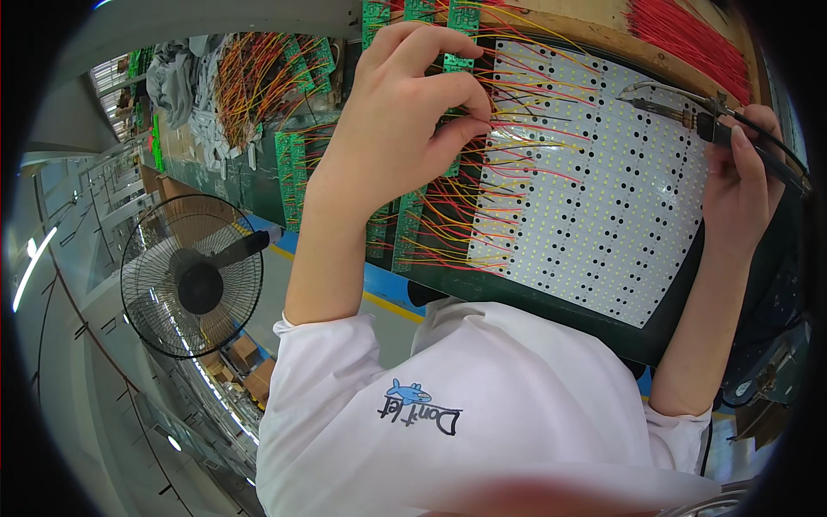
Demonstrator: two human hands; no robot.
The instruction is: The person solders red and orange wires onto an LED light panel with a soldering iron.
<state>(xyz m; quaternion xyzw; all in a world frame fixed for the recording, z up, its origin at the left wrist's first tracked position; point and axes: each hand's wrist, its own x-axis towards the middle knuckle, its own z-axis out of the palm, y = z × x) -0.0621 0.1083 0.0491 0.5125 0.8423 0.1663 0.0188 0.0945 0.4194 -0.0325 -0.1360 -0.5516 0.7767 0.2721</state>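
Observation:
A white LED panel (594,189), dotted with small yellowish LEDs and black round holes, lies on the bench in front of me. My left hand (405,121) is over its left side, thumb and index finger pinched on a thin wire (508,122) among red, yellow and black ones. These wires run from green circuit boards (409,226) onto the panel's left part. In my right hand (743,177), at the panel's right edge, is a soldering iron (711,129). A thin curved metal tube runs beside its tip, which points left above the panel's upper part.
Red wires (689,43) lie bundled at the upper right beyond a wooden edge (586,39). More wired boards (276,73) are heaped at the upper left, beside grey-white scraps (185,86). A black fan (194,276) stands left of the bench. A dark cable trails from the iron.

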